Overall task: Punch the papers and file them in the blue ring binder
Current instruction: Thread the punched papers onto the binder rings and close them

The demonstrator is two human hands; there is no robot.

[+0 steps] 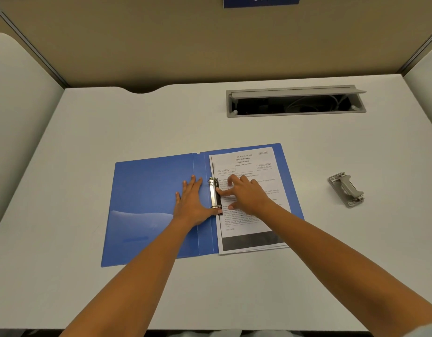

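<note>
The blue ring binder (149,205) lies open on the white desk. A stack of printed papers (244,164) rests on its right half, beside the metal ring mechanism (213,194) at the spine. My left hand (192,203) lies flat on the binder's left half, fingers spread, its thumb touching the lower ring. My right hand (244,194) presses on the papers, its thumb and fingertips at their left edge against the mechanism. Whether the rings pass through the papers is hidden by my fingers. The grey hole punch (346,189) sits apart on the right.
An open grey cable tray (295,102) is sunk into the desk at the back right. Beige partition walls (161,45) close the desk at the back and sides. A blue sign (261,1) hangs on the back wall.
</note>
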